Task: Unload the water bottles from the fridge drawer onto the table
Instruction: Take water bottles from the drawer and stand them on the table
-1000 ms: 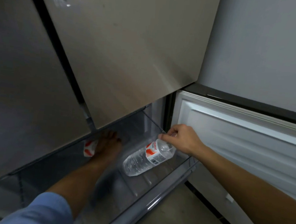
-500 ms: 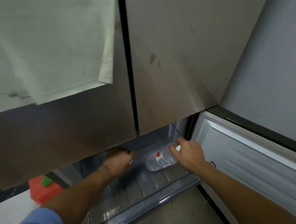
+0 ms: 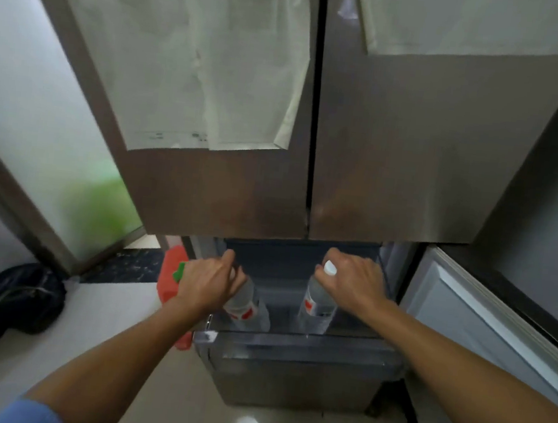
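Observation:
The clear fridge drawer (image 3: 290, 348) stands pulled out below the two steel fridge doors. My left hand (image 3: 206, 284) grips the top of a clear water bottle (image 3: 247, 306) with a red and white label, raised over the drawer's left side. My right hand (image 3: 352, 284) grips the neck of a second water bottle (image 3: 315, 310) just under its white cap (image 3: 330, 269), upright over the drawer's right side. Both bottle bases sit behind the drawer's front wall.
An open white-lined fridge door (image 3: 485, 336) stands to the right of the drawer. A red container (image 3: 169, 277) with a green part sits left of the drawer. A dark bag (image 3: 20, 296) lies on the floor at far left. Papers (image 3: 197, 58) hang on the fridge doors.
My view has risen and pulled back. Both hands have lifted a bottle each from lying in the drawer to upright above it.

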`<control>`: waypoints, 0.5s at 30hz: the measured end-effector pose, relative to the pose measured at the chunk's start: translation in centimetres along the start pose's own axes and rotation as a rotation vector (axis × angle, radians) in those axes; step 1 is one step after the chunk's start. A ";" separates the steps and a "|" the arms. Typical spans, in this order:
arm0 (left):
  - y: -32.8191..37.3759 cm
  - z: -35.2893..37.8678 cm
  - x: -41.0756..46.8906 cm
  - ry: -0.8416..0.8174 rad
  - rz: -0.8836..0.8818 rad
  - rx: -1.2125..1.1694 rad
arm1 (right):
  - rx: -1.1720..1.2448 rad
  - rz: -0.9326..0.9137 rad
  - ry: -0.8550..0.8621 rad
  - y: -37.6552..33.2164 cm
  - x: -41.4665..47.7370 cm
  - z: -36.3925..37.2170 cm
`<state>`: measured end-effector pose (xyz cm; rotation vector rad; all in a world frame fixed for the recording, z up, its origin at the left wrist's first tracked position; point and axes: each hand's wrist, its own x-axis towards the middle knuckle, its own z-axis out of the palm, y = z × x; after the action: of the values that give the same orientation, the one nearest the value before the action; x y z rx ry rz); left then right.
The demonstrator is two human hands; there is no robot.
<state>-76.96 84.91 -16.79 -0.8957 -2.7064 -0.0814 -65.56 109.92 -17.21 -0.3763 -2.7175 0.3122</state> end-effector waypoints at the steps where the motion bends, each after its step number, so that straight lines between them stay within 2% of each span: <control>1: 0.1 -1.3 -1.0 0.019 -0.050 -0.006 | 0.025 -0.030 0.012 -0.8 0.1 -0.7; 5: -1.5 -6.4 -5.7 0.188 -0.207 -0.019 | 0.164 -0.169 0.053 -5.1 0.6 -2.8; 10: -5.8 -12.4 -14.2 0.275 -0.477 -0.036 | 0.272 -0.400 0.068 -13.3 -0.6 -3.8; 15: -9.7 -16.2 -26.5 0.236 -0.641 0.077 | 0.343 -0.558 -0.017 -23.1 -5.2 -3.2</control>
<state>-58.34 59.50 -8.57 0.0300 -2.6335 -0.1972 -64.68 87.15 -9.88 0.4716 -2.5798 0.5995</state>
